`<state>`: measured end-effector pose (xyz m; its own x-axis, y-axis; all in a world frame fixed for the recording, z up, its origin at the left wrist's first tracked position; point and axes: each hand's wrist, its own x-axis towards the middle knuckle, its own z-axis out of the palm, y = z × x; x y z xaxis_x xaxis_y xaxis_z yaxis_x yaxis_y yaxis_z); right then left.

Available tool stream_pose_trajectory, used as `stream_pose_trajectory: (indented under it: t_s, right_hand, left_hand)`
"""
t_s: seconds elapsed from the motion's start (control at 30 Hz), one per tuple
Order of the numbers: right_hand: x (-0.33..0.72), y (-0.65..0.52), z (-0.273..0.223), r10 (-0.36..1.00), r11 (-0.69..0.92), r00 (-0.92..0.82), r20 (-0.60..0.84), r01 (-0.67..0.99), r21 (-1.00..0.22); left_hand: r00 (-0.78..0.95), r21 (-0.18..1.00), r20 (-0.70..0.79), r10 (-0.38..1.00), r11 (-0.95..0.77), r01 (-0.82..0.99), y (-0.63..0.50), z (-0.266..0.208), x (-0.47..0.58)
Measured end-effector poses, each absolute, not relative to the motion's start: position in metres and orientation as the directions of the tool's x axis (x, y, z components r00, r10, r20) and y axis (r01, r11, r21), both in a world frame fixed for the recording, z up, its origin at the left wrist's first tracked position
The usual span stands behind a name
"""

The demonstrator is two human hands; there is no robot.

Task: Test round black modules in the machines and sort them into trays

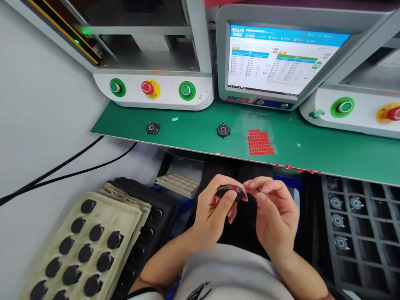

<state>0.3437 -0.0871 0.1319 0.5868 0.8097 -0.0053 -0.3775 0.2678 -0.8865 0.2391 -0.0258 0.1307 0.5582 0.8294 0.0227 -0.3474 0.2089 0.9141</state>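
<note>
My left hand point(210, 210) is closed around a round black smartwatch body point(229, 191), held tilted in front of my lap. A small red mark shows on the watch near my thumb. To its right, my right hand point(276, 212) is pinched, its fingertips close to the watch's edge. Something thin and dark shows at those fingertips, too small to name. On the green bench above my hands lie two more round watch bodies, one on the left point(153, 128) and one nearer the middle point(223, 130). Beside the latter is a sheet of small red stickers point(261, 142).
Beige trays point(117, 208) holding several black watch bodies are stacked at lower left. A black compartment tray point(346, 221) with several watch bodies stands at right. Behind the green bench point(193, 129) are a monitor point(281, 62) and a machine with a red stop button point(148, 87).
</note>
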Motion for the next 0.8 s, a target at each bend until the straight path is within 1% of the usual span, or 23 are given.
stream_pose_trajectory:
  t_s: [0.1,0.23,0.3,0.37,0.43,0.53,0.67,0.8]
  right_hand:
    - [0.338,-0.085,0.136,0.837,0.244,0.546,-0.005,-0.382,-0.891]
    - [0.334,-0.082,0.140,0.902,0.141,0.425,-0.076,-0.456,-0.878]
    - [0.333,-0.081,0.141,0.911,0.112,0.398,-0.104,-0.483,-0.869]
    - [0.332,-0.081,0.142,0.915,0.102,0.387,-0.117,-0.502,-0.859]
    - [0.331,-0.081,0.143,0.914,0.115,0.391,-0.112,-0.514,-0.850]
    - [0.329,-0.078,0.143,0.907,0.161,0.410,-0.091,-0.539,-0.827]
    - [0.323,-0.072,0.143,0.882,0.229,0.462,-0.095,-0.595,-0.771]
    - [0.319,-0.070,0.145,0.866,0.277,0.494,-0.085,-0.613,-0.740]
  left_hand:
    - [0.563,0.951,0.077,0.823,0.108,-0.289,-0.030,0.128,0.236]
    - [0.603,0.978,0.091,0.793,0.044,-0.205,-0.031,0.128,0.235]
    - [0.588,0.983,0.141,0.796,-0.042,-0.179,-0.030,0.130,0.236]
    - [0.568,0.975,0.221,0.793,-0.169,-0.143,-0.028,0.132,0.237]
    - [0.558,0.952,0.294,0.776,-0.291,-0.096,-0.026,0.132,0.238]
    - [0.575,0.904,0.370,0.730,-0.425,-0.043,-0.024,0.132,0.239]
    - [0.587,0.801,0.476,0.655,-0.598,0.017,-0.021,0.134,0.239]
    - [0.596,0.727,0.520,0.612,-0.683,0.067,-0.018,0.140,0.239]
